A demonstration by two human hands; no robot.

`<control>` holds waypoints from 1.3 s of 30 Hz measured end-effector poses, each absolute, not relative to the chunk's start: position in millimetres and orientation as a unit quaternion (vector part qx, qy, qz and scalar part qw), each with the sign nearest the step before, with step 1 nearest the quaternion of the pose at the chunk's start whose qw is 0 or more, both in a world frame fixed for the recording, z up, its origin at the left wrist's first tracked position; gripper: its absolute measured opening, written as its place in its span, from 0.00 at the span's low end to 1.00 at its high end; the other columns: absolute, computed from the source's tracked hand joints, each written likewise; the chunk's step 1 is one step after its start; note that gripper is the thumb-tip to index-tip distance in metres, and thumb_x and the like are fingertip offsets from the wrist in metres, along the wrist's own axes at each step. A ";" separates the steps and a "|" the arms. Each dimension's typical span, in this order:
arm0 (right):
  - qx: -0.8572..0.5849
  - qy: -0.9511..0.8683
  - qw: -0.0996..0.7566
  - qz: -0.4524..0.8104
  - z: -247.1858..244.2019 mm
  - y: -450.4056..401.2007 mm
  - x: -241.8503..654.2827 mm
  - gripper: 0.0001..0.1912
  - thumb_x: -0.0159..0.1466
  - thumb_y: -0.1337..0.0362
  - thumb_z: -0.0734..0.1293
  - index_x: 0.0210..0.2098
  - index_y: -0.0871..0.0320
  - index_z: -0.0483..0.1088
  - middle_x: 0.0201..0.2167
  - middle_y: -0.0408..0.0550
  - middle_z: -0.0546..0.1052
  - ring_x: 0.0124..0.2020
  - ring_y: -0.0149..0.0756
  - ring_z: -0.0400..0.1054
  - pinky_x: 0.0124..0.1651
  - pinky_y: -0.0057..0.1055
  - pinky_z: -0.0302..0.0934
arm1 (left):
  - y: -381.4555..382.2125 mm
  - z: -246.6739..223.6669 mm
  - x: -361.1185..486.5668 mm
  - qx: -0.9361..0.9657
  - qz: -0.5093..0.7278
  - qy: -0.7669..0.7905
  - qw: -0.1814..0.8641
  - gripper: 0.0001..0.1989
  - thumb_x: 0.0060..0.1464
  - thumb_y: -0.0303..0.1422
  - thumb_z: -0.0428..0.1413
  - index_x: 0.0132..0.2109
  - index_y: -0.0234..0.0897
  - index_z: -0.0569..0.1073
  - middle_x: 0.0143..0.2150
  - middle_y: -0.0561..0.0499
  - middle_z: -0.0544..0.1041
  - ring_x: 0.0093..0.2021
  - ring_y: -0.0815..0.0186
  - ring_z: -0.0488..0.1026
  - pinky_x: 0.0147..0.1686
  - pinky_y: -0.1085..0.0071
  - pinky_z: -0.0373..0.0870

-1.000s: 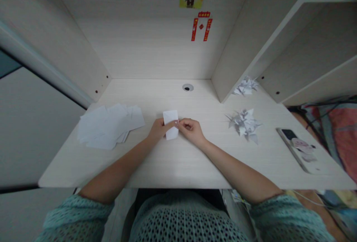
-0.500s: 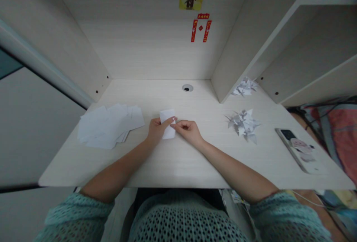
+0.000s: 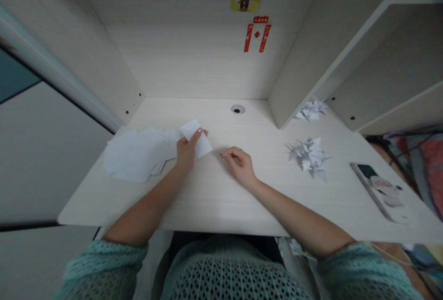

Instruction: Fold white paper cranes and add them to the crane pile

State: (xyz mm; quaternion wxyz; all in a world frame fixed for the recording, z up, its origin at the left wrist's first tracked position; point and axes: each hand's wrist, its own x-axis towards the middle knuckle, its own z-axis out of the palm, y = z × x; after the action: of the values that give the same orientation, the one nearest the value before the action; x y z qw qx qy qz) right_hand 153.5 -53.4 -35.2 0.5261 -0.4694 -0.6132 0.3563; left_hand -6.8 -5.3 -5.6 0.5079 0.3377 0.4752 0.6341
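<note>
My left hand pinches a small folded piece of white paper between thumb and fingers. The paper is tilted, and the hand covers part of it. Just left of that hand lies a spread stack of white paper sheets. To the right, apart from the paper, my right hand rests on the desk. Its fingers are curled with the tips close together, and nothing shows in them. Farther right sits a pile of pointed folded white paper pieces.
A second pile of folded paper lies behind it, beside the upright divider panel. A phone with a decorated case lies at the right of the desk. A round cable hole sits near the back wall.
My left hand has moved left and slightly away from me with the folded paper, which has turned at an angle. My right hand has let go of the paper and stays on the desk.
</note>
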 end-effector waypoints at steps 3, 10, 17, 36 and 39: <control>-0.488 -0.574 0.549 0.362 -39.3 -45.7 157.8 0.12 0.60 0.54 0.65 0.34 0.54 0.76 0.31 0.47 0.76 0.31 0.35 0.66 0.36 0.32 0.60 | -17.1 -13.2 4.5 0.384 0.551 0.498 0.548 0.18 0.41 0.43 0.64 0.34 0.30 0.79 0.37 0.42 0.81 0.36 0.61 0.77 0.34 0.69 0.72; -0.478 -0.572 0.551 0.375 -41.5 -45.3 154.2 0.11 0.57 0.54 0.68 0.26 0.55 0.75 0.25 0.45 0.74 0.27 0.33 0.64 0.33 0.31 0.57 | -32.9 -20.9 14.2 0.477 0.472 0.512 0.536 0.18 0.42 0.44 0.63 0.35 0.32 0.80 0.31 0.46 0.80 0.29 0.63 0.75 0.27 0.71 0.67; -0.461 -0.611 0.495 0.413 -44.1 -50.4 151.9 0.13 0.56 0.55 0.69 0.21 0.57 0.73 0.21 0.44 0.72 0.24 0.32 0.62 0.28 0.30 0.55 | -20.8 -15.2 10.1 0.375 0.550 0.518 0.537 0.18 0.40 0.42 0.64 0.33 0.32 0.80 0.35 0.45 0.81 0.34 0.62 0.76 0.32 0.70 0.69; -0.416 -0.746 0.496 0.159 -34.1 -49.0 158.8 0.25 0.56 0.56 0.70 0.53 0.48 0.67 0.46 0.51 0.72 0.49 0.42 0.66 0.52 0.43 0.62 | -19.7 -24.4 8.3 0.454 0.493 0.426 0.608 0.26 0.47 0.46 0.60 0.49 0.32 0.74 0.43 0.44 0.79 0.41 0.61 0.75 0.41 0.68 0.69; -0.440 -0.736 0.488 0.160 -36.0 -46.6 161.4 0.25 0.55 0.55 0.71 0.52 0.48 0.69 0.45 0.51 0.73 0.48 0.42 0.67 0.51 0.43 0.63 | -19.5 -25.3 6.9 0.465 0.472 0.410 0.627 0.30 0.48 0.52 0.56 0.49 0.32 0.74 0.43 0.42 0.79 0.40 0.59 0.75 0.37 0.68 0.69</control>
State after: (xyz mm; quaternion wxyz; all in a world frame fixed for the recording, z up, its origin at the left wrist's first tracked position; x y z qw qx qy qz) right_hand 161.4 -46.6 -36.0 0.4885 -0.4400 -0.7364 0.1599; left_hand 6.9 -19.5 -25.3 0.6267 0.4654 0.4099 0.4718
